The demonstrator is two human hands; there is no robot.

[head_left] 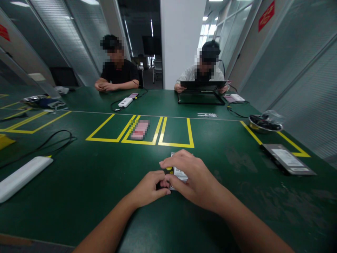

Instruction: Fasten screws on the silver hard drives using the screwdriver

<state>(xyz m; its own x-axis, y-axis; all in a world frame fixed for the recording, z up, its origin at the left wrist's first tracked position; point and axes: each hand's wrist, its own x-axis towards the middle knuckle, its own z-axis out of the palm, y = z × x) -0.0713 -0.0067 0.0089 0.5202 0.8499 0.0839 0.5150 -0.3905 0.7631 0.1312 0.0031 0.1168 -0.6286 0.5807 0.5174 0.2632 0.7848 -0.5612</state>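
Lying beneath the arched right hand (198,174), beside the curled left hand (147,188) (grips unclear), is a labelled device (180,173).

On the table (79,189), the drive (180,174) lies right of the power bank (25,177).

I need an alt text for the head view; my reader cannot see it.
A person's left hand and right hand surround a small labelled device over a green table with yellow tape lines. Opposite, one person sits and another person holds a dark panel.
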